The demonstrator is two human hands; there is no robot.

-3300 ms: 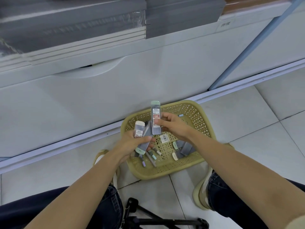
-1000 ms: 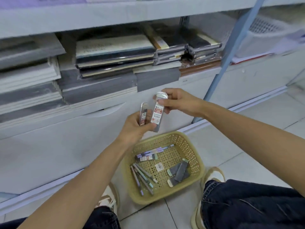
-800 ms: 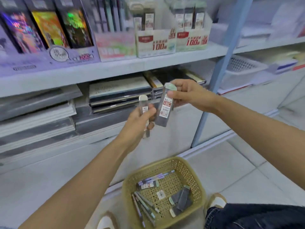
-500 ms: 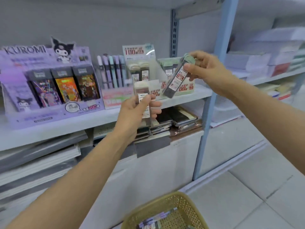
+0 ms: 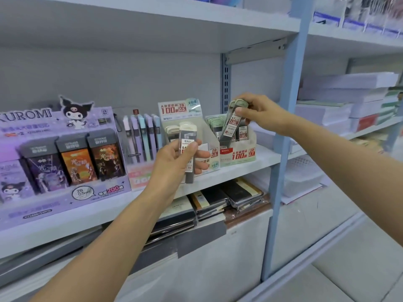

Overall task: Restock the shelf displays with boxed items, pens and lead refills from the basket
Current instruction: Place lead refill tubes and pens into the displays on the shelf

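Note:
My right hand (image 5: pixel 259 113) pinches green-capped lead refill cases (image 5: pixel 231 123) by their top, tilted, just above the 0.7 lead display box (image 5: pixel 237 154). In front of the 0.5 lead display box (image 5: pixel 212 156), my left hand (image 5: pixel 174 159) grips a cream-capped lead refill case (image 5: pixel 187 136) upright. Both boxes stand on the middle shelf (image 5: pixel 229 173) and hold several cases. The basket is out of view.
A pen display (image 5: pixel 141 136) with pastel pens stands left of the lead boxes, and a purple Kuromi display (image 5: pixel 54 149) stands further left. Notebooks (image 5: pixel 226 199) lie stacked on the shelf below. A blue upright post (image 5: pixel 283 131) rises at the right, with paper stacks (image 5: pixel 340 101) beyond.
Both hands rose from the basket to the middle shelf. My right hand carried its refill cases over the 0.7 box. The view lifted, and the basket dropped out of sight.

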